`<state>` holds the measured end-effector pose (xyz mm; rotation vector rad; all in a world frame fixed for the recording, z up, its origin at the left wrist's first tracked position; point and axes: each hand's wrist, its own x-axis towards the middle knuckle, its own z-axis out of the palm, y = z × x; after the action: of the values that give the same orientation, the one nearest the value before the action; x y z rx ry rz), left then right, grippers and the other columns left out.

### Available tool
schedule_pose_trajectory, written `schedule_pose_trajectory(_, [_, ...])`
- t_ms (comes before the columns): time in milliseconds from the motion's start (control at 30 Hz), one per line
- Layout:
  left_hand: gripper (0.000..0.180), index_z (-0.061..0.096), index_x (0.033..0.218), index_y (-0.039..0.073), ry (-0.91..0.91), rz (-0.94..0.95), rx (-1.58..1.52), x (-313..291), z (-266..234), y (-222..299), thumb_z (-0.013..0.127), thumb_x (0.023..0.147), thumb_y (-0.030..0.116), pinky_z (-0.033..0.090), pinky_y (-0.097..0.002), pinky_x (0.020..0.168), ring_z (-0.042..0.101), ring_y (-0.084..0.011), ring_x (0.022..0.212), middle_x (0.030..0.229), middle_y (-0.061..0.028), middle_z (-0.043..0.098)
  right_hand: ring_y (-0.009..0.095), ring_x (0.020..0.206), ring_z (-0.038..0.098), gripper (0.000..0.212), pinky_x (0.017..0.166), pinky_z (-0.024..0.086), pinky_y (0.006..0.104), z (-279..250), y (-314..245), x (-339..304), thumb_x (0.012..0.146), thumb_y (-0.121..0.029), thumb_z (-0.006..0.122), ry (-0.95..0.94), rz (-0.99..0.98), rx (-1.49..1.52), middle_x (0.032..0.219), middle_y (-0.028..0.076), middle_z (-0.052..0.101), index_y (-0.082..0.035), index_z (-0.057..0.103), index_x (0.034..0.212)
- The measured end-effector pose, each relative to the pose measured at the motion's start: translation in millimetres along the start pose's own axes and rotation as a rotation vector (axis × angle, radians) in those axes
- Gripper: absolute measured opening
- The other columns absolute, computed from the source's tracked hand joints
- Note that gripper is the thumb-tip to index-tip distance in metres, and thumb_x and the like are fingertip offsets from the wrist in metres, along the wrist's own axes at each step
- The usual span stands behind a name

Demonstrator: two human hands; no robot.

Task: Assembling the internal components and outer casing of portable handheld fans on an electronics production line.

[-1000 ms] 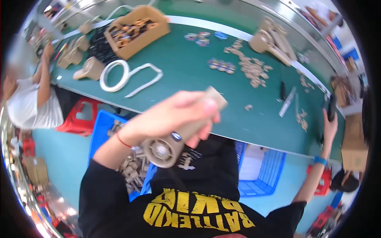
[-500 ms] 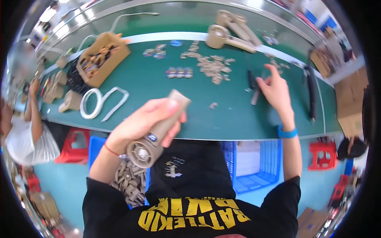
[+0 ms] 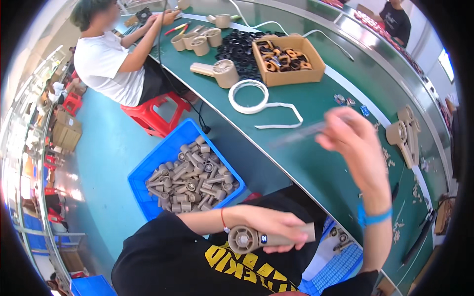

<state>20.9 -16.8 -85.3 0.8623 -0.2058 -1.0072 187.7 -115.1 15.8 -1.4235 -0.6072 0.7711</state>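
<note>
My left hand [image 3: 279,228] wraps around the handle of a beige handheld fan body [image 3: 243,240], held low in front of my shirt. Its round grilled head points left, and a small dark-blue patch sits at its neck. Raised over the green table, my right hand [image 3: 353,145] pinches a long thin tool [image 3: 298,135]. Motion smears that tool, so its exact kind is unclear. Below it on the tabletop lie a white tape roll [image 3: 232,101] and its loose strip [image 3: 300,116].
A blue bin [image 3: 138,183] full of beige fan bodies stands on the floor at left. On the table are a cardboard box [image 3: 291,78] of black-and-orange parts, black rings [image 3: 232,49] and more fan bodies [image 3: 226,74]. A co-worker in white [image 3: 101,59] sits at far left on a red stool [image 3: 153,116].
The view has swung left, bringing the bin and co-worker in. My right hand has lifted off the table with a thin tool. The fan has dropped nearer my body, still in my left hand.
</note>
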Motion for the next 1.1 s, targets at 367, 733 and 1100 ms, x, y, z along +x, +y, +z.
schedule_pose_trajectory(367, [0.039,0.05,0.097,0.005,0.07,0.067,-0.187,-24.2,6.0,-37.4,0.049,0.098,0.044,0.042,-0.0233,0.044,0.051,-0.0104,0.048,0.067,-0.0024,0.052,0.022,0.088,0.068,0.025,0.08,0.057,0.0278,164.8,36.8,238.9,0.09,-0.006,0.058,-0.087,-0.007,0.144,0.099,0.017,0.066,0.009,0.059,0.11])
schedule_pose_trajectory(733, [0.037,0.049,0.099,0.003,0.133,0.214,-0.28,-58.1,-0.1,-32.9,0.045,0.101,0.04,0.04,-0.0215,0.045,0.05,-0.0081,0.049,0.065,-0.001,0.05,0.041,0.102,0.063,0.03,0.09,0.051,0.0461,210.2,48.4,298.6,0.081,-0.011,0.058,0.0,-0.371,-0.96,0.106,0.027,0.065,0.0,0.064,0.108])
schedule_pose_trajectory(1100, [0.04,0.051,0.095,0.001,0.206,0.246,-0.058,-93.1,-19.8,27.2,0.042,0.101,0.04,0.045,-0.0238,0.043,0.058,-0.0145,0.049,0.067,-0.0065,0.057,0.026,0.088,0.064,0.04,0.075,0.053,0.0344,70.3,-24.4,8.5,0.079,-0.026,0.075,-0.825,-0.405,-0.883,0.105,0.009,0.064,-0.007,0.064,0.112])
